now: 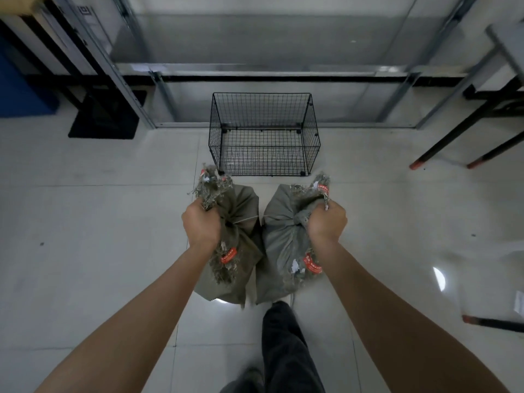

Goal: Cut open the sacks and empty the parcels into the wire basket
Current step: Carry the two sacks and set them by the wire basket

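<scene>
I see the left sack and the right sack touching side by side, both tied at the neck, so their contents are hidden from me. The black wire basket stands on the tiled floor just beyond them. With both arms stretched forward, my left hand fists the left sack's frayed neck, and my right hand clenches the right sack's.

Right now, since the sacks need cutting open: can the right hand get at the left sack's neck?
Probably not yet: the right hand grips the right sack, and the left hand covers the neck of the left sack.
</scene>
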